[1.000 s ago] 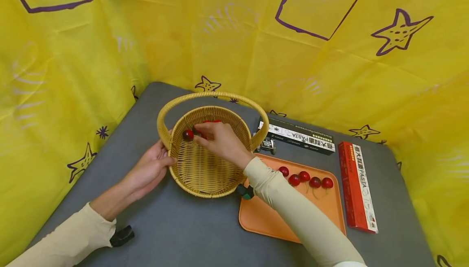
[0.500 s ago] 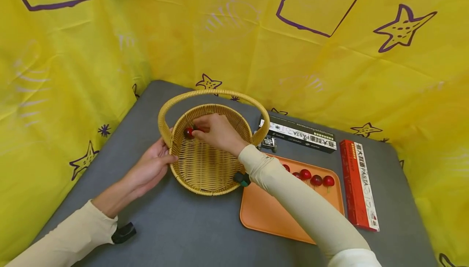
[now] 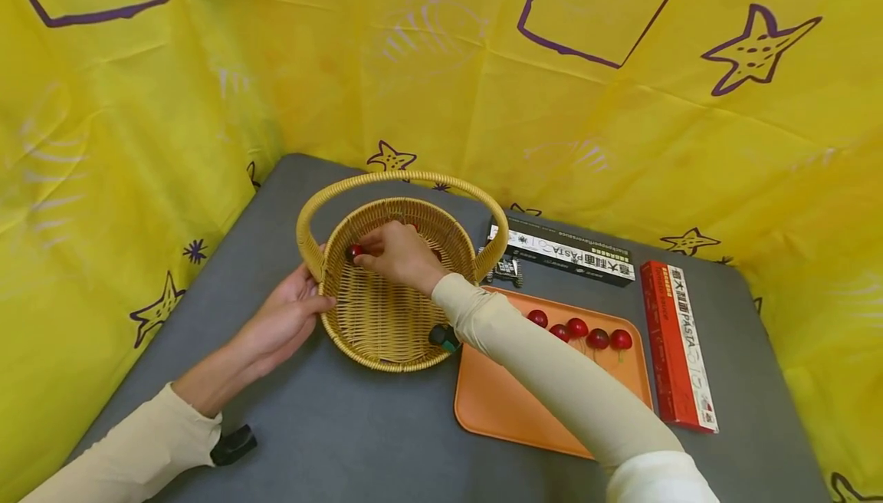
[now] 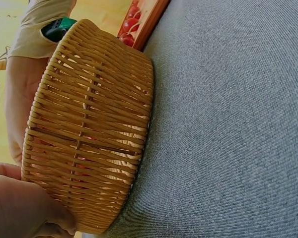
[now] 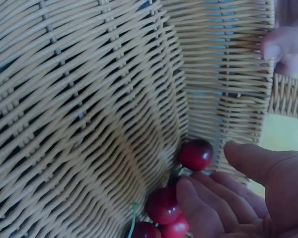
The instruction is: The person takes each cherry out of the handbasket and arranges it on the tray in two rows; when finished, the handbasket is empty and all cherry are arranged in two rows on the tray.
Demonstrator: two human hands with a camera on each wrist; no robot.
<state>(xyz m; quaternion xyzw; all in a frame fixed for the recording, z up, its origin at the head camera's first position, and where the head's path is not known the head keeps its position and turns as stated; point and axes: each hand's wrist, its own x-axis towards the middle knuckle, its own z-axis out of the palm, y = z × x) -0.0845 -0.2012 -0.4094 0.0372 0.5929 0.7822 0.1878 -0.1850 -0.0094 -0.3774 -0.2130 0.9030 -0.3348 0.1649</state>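
The round wicker basket (image 3: 386, 327) with its arched handle (image 3: 407, 175) stands on the grey table. My left hand (image 3: 279, 323) grips its left rim, thumb over the inside, fingers outside. My right hand (image 3: 400, 258) is inside the basket, near the far left wall. In the right wrist view a dark red cherry (image 5: 195, 154) lies by the wall beside its fingertips, thumb and fingers apart. More cherries (image 5: 164, 206) lie along the wall below, partly hidden by the right hand in the head view.
Right of the basket, an orange tray (image 3: 503, 403) holds several cherries (image 3: 599, 339). Behind it lie a black-and-white pasta box (image 3: 562, 251) and a small dark object (image 3: 507, 270). A red pasta box (image 3: 679, 346) lies beyond the tray's right side. Yellow cloth (image 3: 441, 89) hangs behind the table.
My right hand has shifted a little left and lower within the basket, up to the cherry at the left wall. The left hand keeps its grip on the rim.
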